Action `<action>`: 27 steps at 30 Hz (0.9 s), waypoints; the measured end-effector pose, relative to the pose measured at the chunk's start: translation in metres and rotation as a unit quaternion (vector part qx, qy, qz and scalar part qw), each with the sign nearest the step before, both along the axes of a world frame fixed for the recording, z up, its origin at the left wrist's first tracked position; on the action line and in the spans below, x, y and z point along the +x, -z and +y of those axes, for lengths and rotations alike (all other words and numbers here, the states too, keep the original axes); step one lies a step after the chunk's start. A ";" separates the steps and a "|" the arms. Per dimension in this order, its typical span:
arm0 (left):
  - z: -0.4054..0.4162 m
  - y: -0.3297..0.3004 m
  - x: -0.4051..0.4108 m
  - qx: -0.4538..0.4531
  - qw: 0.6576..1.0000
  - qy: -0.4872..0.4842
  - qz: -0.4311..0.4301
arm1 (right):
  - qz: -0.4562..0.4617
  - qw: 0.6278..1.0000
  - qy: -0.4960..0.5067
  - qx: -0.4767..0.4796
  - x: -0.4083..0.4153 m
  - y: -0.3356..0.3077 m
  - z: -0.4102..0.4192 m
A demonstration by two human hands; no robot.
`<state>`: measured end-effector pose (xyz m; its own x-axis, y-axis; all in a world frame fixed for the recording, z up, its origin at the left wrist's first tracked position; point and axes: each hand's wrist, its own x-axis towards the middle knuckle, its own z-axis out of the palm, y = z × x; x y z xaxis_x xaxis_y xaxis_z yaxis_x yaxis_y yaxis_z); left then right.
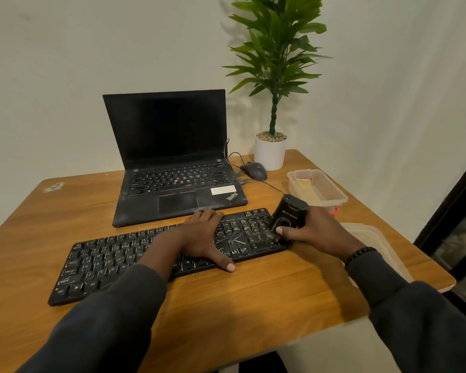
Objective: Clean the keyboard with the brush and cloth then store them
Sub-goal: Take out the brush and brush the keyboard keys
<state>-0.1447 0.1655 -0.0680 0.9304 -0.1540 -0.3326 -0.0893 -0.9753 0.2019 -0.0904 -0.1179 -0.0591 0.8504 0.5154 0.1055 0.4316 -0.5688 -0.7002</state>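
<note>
Across the front half of the tabletop [226,300] the black keyboard [135,254] lies at a slant, scratched and dusty. Its middle is pinned by the left hand [203,236], fingers spread flat over the keys and thumb hooked over the near edge, apparently to stop it sliding. The right hand [311,228] curls around the black brush [289,215], thumb on its face, head set on the keys at the keyboard's right end, so brushing seems under way. Near the right edge a clear plastic container [331,193] holds the folded yellowish cloth [307,191], kept within reach; a clear lid [374,238] lies just in front of it.
</note>
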 end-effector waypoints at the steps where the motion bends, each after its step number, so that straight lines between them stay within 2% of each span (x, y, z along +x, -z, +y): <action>1: 0.000 -0.001 0.000 0.000 1.000 0.000 0.000 | -0.030 0.999 0.015 -0.015 -0.001 -0.001 0.001; 3: -0.001 -0.002 0.000 0.000 1.000 -0.002 0.003 | -0.066 0.997 0.044 -0.012 -0.001 -0.004 0.004; 6: -0.003 -0.003 -0.001 0.000 1.000 -0.006 0.004 | 0.008 0.999 0.008 0.030 -0.006 0.000 0.015; 8: -0.003 -0.003 -0.002 -0.002 1.000 -0.007 0.004 | 0.016 1.000 -0.012 0.001 -0.010 0.002 0.021; 11: -0.002 -0.003 -0.001 -0.005 1.000 -0.009 0.008 | -0.058 0.997 0.039 -0.029 -0.005 -0.005 0.026; 15: -0.003 -0.003 -0.002 0.000 1.000 -0.004 0.002 | 0.012 1.000 -0.006 -0.014 -0.008 -0.005 0.040; 19: -0.004 -0.005 -0.004 -0.002 1.000 -0.005 0.000 | -0.054 0.997 0.017 -0.054 -0.006 -0.008 0.048; 23: -0.005 -0.006 -0.004 -0.001 1.000 -0.005 0.002 | -0.003 1.000 0.007 -0.020 -0.009 -0.006 0.053; 27: -0.004 -0.005 -0.004 -0.001 1.000 -0.002 -0.001 | -0.034 0.997 0.020 -0.067 -0.008 -0.007 0.050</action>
<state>-0.1484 0.1620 -0.0635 0.9317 -0.1516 -0.3302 -0.0863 -0.9751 0.2044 -0.0983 -0.0680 -0.0521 0.8634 0.4954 0.0954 0.4509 -0.6730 -0.5863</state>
